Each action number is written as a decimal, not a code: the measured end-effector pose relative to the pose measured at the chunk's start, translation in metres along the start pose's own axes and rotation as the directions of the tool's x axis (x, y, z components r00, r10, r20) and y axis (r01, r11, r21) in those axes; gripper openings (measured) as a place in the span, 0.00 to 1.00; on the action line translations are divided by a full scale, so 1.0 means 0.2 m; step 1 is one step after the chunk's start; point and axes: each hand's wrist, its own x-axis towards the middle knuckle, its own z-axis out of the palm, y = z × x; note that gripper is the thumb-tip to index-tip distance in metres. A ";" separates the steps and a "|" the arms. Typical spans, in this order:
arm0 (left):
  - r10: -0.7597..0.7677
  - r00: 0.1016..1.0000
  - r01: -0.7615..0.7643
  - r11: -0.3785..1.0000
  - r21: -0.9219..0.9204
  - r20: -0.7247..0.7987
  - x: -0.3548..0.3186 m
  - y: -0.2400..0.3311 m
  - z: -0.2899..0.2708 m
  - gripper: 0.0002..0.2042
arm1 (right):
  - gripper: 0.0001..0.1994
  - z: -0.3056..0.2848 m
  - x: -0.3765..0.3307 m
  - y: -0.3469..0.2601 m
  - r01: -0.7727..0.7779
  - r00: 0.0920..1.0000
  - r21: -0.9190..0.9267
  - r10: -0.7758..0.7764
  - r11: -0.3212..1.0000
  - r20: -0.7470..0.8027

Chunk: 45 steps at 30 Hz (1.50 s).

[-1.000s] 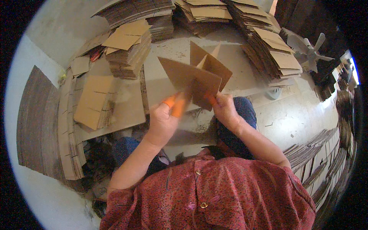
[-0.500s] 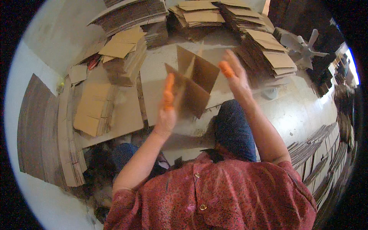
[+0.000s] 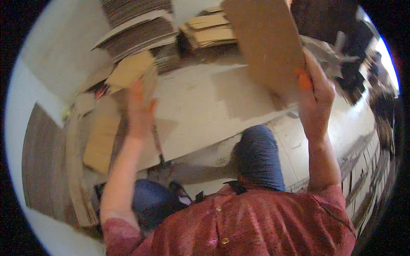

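We hold a brown cardboard piece (image 3: 269,42) above the right part of the table (image 3: 192,113), our right hand (image 3: 315,91) closed on its edge, thumb across its face. Our left hand (image 3: 140,112), blurred, is open and empty over the table's left part. Cardboard stacks (image 3: 211,34) stand along the table's far side.

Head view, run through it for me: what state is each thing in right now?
Left hand: open, blurred
Right hand: closed on the brown cardboard
Brown cardboard: raised; folded or flat, can't tell
Orange finger covers: worn on both hands
Tan cardboard pile: stacked, top sheets askew
Red shirt: buttoned
Fan: blurred; running or stopped, can't tell
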 end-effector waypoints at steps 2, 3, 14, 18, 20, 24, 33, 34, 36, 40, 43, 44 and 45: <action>0.203 0.978 -0.168 0.669 0.724 0.040 0.11 -0.15 -0.29 0.30 | 0.16 0.04 0.13 0.09 0.038 0.999 -0.175 -0.041 0.984 -0.012; 0.176 0.983 -0.128 0.414 0.901 0.059 0.16 -0.17 -0.35 0.30 | 0.16 0.03 0.20 0.15 0.056 0.998 -0.272 -0.064 0.961 -0.020; 0.209 0.976 -0.137 0.413 0.900 0.052 0.47 -0.23 -0.59 0.14 | 0.14 0.31 -0.11 1.06 0.044 0.717 -0.721 0.481 0.691 0.505; 0.370 0.929 -0.217 0.569 0.793 -0.011 0.28 -0.03 -0.42 0.15 | 0.19 0.27 -0.09 0.83 0.316 0.948 -0.811 -0.139 0.493 0.286; 0.418 0.907 -0.330 0.637 0.696 0.046 0.09 0.12 -0.26 0.17 | 0.21 0.31 -0.08 0.55 -0.126 0.873 -0.298 0.249 0.946 0.420; 0.329 0.879 -0.429 0.863 0.267 0.346 -0.38 0.19 0.01 0.16 | 0.19 0.49 -0.23 0.01 -0.942 0.261 0.329 0.482 -0.062 0.837; 0.068 0.993 0.097 -0.013 0.995 -0.096 -0.51 -0.06 -0.53 0.35 | 0.08 0.58 -0.58 0.03 -0.790 0.600 0.409 0.440 0.457 0.668; 0.075 0.972 0.235 -0.231 0.944 -0.224 -0.54 -0.13 -0.66 0.35 | 0.07 0.57 -0.58 -0.04 -0.784 0.599 0.394 0.417 0.480 0.684; -0.372 0.833 0.445 0.011 0.895 -0.409 -0.54 -0.19 -0.91 0.25 | 0.08 0.56 -0.60 0.00 -0.723 0.563 0.228 0.365 0.652 0.741; -0.462 0.826 0.397 0.071 0.915 -0.322 -0.53 -0.20 -1.04 0.16 | 0.10 0.53 -0.56 -0.08 -0.599 0.610 0.149 0.328 0.787 0.722; -0.319 0.896 0.345 0.062 0.937 -0.309 -0.48 -0.09 -0.98 0.14 | 0.10 0.59 -0.64 0.00 -0.552 0.712 0.266 0.280 0.790 0.644; -0.299 0.909 0.308 0.012 0.951 -0.290 -0.43 0.01 -0.91 0.14 | 0.10 0.60 -0.65 0.00 -0.549 0.736 0.306 0.276 0.778 0.618; -0.277 0.920 0.276 -0.045 0.960 -0.277 -0.41 0.09 -0.87 0.14 | 0.10 0.61 -0.64 -0.07 -0.566 0.749 0.362 0.279 0.741 0.601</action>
